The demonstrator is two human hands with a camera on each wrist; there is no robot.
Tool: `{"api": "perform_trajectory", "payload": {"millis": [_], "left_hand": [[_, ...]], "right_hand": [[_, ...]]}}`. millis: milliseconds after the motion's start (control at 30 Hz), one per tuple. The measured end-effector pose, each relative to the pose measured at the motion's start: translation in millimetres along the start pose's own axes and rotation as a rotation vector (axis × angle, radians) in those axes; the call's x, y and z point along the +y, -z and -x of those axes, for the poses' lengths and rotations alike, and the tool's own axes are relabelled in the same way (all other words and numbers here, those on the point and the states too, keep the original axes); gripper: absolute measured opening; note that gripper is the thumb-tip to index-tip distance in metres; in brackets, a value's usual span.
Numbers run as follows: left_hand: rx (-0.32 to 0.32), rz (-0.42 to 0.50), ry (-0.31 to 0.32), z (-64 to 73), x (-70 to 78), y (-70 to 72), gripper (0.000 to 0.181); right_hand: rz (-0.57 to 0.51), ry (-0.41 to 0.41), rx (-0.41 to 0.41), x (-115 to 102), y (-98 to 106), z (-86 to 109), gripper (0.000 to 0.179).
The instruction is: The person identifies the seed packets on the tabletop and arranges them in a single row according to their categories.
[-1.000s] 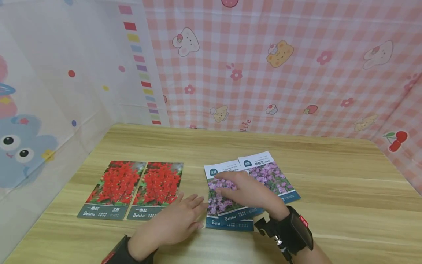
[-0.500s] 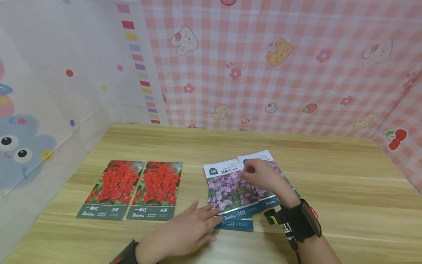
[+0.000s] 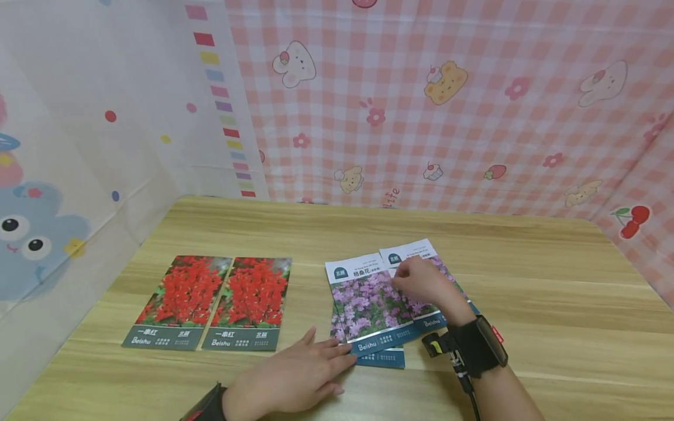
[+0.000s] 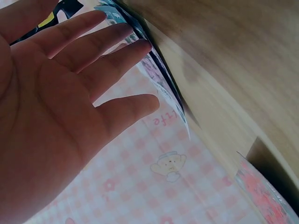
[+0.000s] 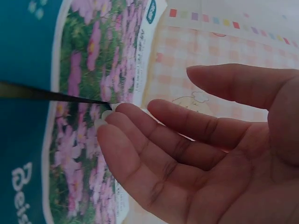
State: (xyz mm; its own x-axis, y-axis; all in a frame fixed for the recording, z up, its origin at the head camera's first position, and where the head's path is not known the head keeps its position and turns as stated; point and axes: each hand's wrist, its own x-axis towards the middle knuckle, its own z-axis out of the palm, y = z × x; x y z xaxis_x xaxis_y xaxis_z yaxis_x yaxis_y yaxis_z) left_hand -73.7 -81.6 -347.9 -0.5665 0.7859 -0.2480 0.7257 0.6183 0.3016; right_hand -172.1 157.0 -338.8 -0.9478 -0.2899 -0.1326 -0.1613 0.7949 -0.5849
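Observation:
Several purple-flower seed packets lie overlapped on the table. The topmost packet [image 3: 368, 304] leans over a right-hand packet [image 3: 433, 323], and a blue strip of a lower packet [image 3: 392, 358] shows beneath. My left hand [image 3: 297, 374] is held flat with fingers extended, the fingertips at the stack's lower left corner. In the left wrist view its fingers [image 4: 117, 65] are spread beside the packet edges. My right hand [image 3: 423, 283] is over the right packet. Gently bent, its fingertips [image 5: 112, 140] meet a packet's printed face in the right wrist view, while the thumb [image 5: 233, 86] stands apart.
Two red-flower seed packets, one outer [image 3: 181, 298] and one inner [image 3: 251, 298], lie side by side on the left of the wooden table [image 3: 553, 292]. A pink checked cloth [image 3: 474, 134] hangs behind, and a white printed cloth [image 3: 142, 70] closes the left side.
My right hand has drawn back to the right off the topmost purple packet, its fingers now more bent. The left hand has slid rightward to the stack's corner. The red packets stay put.

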Motion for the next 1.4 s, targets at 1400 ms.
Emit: {"api": "perform_trajectory", "payload": {"millis": [1400], "left_hand": [[0.074, -0.087, 0.055, 0.4, -1.9, 1.6, 0.044]], "right_hand": [[-0.121, -0.122, -0.045, 4, -11, -5.0, 0.011]]}}
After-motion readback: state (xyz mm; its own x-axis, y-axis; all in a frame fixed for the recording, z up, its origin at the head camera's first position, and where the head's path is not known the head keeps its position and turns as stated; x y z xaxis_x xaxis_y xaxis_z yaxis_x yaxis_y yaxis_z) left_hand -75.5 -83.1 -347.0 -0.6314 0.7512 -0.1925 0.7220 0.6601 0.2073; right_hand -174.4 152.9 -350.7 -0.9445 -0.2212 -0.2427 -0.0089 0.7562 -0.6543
